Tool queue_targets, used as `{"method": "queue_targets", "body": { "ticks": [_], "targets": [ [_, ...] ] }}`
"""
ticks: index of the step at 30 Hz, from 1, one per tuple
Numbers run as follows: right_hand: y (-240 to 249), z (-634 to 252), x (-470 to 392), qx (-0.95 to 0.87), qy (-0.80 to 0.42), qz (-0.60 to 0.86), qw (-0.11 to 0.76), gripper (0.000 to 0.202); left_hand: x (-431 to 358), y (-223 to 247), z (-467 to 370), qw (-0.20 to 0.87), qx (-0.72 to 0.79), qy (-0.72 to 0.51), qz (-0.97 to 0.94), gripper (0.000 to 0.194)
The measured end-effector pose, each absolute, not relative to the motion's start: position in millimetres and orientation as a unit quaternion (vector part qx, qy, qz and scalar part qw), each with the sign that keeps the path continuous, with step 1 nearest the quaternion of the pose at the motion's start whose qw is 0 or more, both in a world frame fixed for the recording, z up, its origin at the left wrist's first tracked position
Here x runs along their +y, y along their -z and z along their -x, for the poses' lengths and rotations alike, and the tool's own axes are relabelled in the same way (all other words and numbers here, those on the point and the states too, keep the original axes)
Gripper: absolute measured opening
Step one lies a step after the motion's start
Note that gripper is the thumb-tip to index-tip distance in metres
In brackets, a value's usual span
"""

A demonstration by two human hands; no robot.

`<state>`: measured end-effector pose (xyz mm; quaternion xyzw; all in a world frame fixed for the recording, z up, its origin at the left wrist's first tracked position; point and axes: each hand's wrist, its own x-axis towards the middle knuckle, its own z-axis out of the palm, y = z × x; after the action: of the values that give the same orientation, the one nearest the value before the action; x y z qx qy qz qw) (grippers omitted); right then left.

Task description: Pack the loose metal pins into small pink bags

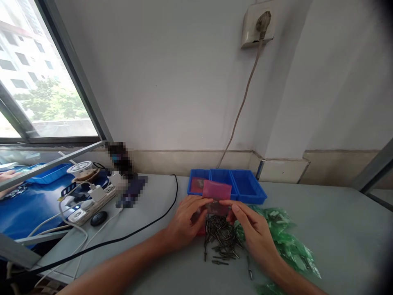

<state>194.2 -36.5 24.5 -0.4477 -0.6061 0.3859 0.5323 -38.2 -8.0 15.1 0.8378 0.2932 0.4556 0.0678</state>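
Observation:
A small pink plastic bag [217, 190] is pinched at both sides between my two hands, above the table. My left hand [188, 217] has its thumb and forefinger closed on the left side. On the other side, the fingertips of my right hand [253, 225] grip the bag's edge. Just below lies a pile of thin metal pins [222, 231], with several strays nearer to me. Something red [202, 232] shows partly under my left hand. Behind the bag stands a blue compartment tray [250, 186]; more pink plastic [197, 185] lies in its left section.
Crumpled green plastic bags [294, 246] lie right of the pins. A black cable [138, 233] crosses the table at left, near a power strip [98, 200], a black mouse [98, 218] and a lidded cup [80, 167]. Another person's hand [7, 175] shows at the far left.

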Motion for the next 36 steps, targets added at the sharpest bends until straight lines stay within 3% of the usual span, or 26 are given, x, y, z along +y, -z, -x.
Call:
{"method": "queue_targets", "body": {
  "ticks": [9,17,21,28,32,36],
  "targets": [
    [-20,-196,-33,-0.646,-0.312,0.451,0.531,0.030,-7,-10,38,0.117,0.301,-0.422,-0.847,0.064],
    [-19,-194,-31,-0.688,-0.316,0.419,0.501,0.022,-5,-19,40,0.161,0.341,-0.462,-0.802,0.022],
    [-20,-193,-31,-0.698,-0.307,0.429,0.484,0.026,-6,-22,39,0.170,0.385,-0.454,-0.785,0.030],
    [-19,-189,-32,-0.597,-0.454,0.420,0.511,0.035,-9,-18,39,0.171,0.349,-0.456,-0.801,0.033],
    [-21,-188,-29,-0.536,-0.498,0.418,0.539,0.044,-7,-21,44,0.109,0.292,-0.432,-0.846,0.040],
    [-24,-189,-28,-0.528,-0.497,0.425,0.542,0.050,-6,-22,46,0.067,0.248,-0.407,-0.876,0.031]
  ]
}}
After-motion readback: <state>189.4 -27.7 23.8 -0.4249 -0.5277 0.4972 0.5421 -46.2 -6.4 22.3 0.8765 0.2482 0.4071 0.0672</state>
